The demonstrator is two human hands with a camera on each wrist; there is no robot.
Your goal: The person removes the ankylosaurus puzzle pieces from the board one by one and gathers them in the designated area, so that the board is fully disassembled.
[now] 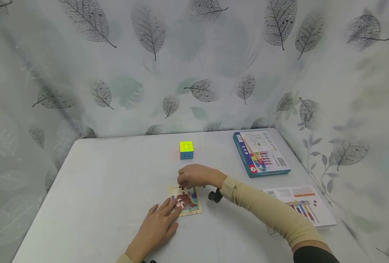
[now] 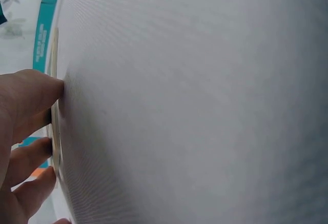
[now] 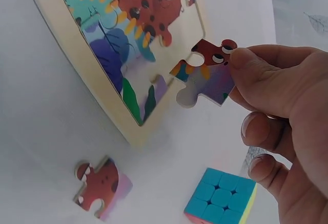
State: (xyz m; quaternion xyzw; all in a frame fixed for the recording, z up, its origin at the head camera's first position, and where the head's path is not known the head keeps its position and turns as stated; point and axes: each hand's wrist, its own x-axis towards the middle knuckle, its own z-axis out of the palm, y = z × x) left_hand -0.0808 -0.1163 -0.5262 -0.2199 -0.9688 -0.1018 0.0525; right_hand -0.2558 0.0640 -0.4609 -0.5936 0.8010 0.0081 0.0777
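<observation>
A wooden jigsaw tray (image 3: 87,62) holds a partly filled dinosaur picture, with bare wood showing at one end. My right hand (image 1: 194,175) is above its far edge. Between thumb and index finger it pinches a puzzle piece (image 3: 210,75) with two cartoon eyes on red and purple. Beside the tray, a loose puzzle piece (image 3: 100,188) in red and lilac lies on the table. My left hand (image 1: 158,226) rests its extended, spread fingers on the tray's near-left side. In the left wrist view, those fingers (image 2: 33,155) touch the thin tray edge.
A puzzle cube (image 1: 186,150) stands behind the tray. At the right lie a teal-edged box (image 1: 263,153) and, nearer, a white printed box (image 1: 323,208), partly behind the right forearm. Leaf-patterned curtain (image 1: 214,62) surrounds the white table (image 1: 115,175).
</observation>
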